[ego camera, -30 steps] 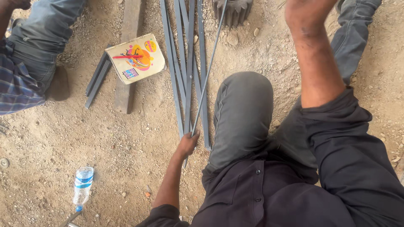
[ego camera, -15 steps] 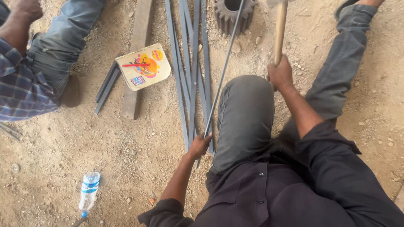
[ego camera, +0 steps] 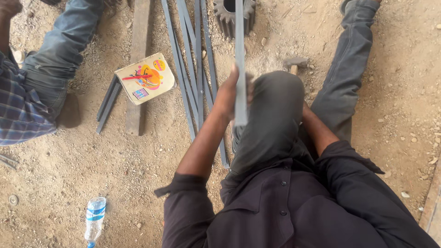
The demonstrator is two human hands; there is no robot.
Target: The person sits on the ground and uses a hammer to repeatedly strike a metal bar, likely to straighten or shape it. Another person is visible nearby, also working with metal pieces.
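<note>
Our left hand now grips the flat grey metal strip, lifted off the ground over our knee; the wooden-handled hammer has come down, our right hand hidden behind the leg.

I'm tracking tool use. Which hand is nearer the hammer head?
Right. The right hand, mostly hidden behind the knee, is just below the hammer head; the left hand grips the strip, farther left.

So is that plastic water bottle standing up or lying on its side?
Lying on its side. The plastic water bottle rests lengthwise on the sandy ground, left of the person's left arm, untouched by any hand.
</note>
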